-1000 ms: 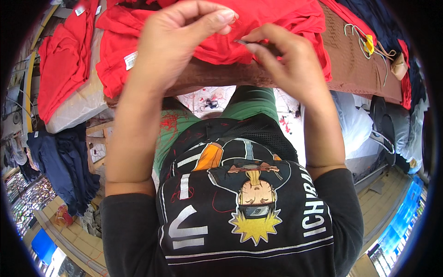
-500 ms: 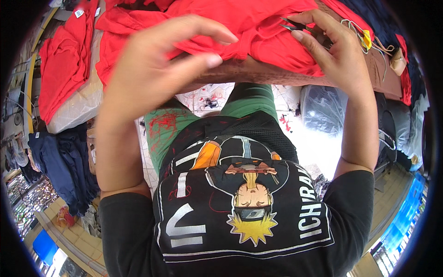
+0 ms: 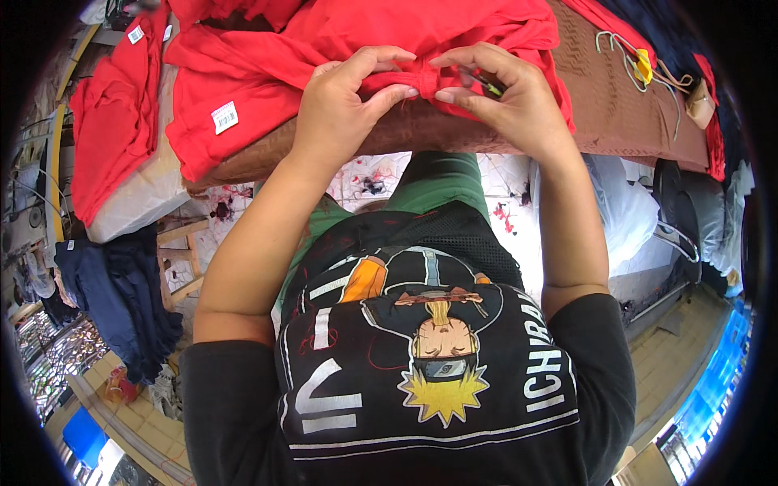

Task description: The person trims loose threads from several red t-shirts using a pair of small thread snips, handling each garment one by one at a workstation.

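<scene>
A red garment lies spread over a brown-covered table, with a white tag on its left part. Between my fingertips a narrow gathered seam of the garment is stretched taut. My left hand pinches this seam from the left, thumb below and fingers above. From the right, my right hand pinches the same seam between thumb and forefinger. Small thread snips are tucked inside the right hand, their blades partly hidden by the fingers.
The brown table cover extends right to a yellow clip with loose cords. Another red garment hangs over a plastic-wrapped stack at left. Dark blue clothes hang below it. Thread scraps litter the tiled floor.
Both hands came together at the seam and pinched it. The left was blurred and open above the garment; the right moved left and down, its snips turning inward.
</scene>
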`<state>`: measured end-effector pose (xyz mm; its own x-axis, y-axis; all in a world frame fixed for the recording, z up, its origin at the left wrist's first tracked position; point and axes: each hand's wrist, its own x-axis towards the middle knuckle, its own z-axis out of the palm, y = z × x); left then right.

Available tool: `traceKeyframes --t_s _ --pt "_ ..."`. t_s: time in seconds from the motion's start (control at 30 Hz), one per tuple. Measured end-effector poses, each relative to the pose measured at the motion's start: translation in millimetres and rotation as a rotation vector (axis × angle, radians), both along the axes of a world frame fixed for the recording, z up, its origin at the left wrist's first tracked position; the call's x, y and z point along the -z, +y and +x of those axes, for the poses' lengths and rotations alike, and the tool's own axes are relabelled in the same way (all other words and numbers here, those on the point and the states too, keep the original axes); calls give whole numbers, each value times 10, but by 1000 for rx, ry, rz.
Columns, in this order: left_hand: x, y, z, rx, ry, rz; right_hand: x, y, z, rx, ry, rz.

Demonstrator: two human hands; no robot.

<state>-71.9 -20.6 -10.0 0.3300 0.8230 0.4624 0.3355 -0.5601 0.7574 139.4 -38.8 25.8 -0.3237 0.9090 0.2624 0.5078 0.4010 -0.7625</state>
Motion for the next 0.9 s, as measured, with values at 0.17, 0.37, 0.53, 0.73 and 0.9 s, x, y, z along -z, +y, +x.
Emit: traceKeyframes --t_s 0.17,0.37,0.53,0.73,0.9 --pt "-77 19 -19 58 -97 -110 41 49 -87 -10 137 14" --pt "-105 37 8 111 -115 -61 -5 42 -71 37 143 -32" --pt "-150 -5 71 65 -139 -91 -68 48 -64 7 129 79" --pt "-159 70 120 14 11 168 -186 18 -135 -19 -38 196" --pt "-296 -85 133 50 -73 -287 -449 -106 -174 107 -104 141"
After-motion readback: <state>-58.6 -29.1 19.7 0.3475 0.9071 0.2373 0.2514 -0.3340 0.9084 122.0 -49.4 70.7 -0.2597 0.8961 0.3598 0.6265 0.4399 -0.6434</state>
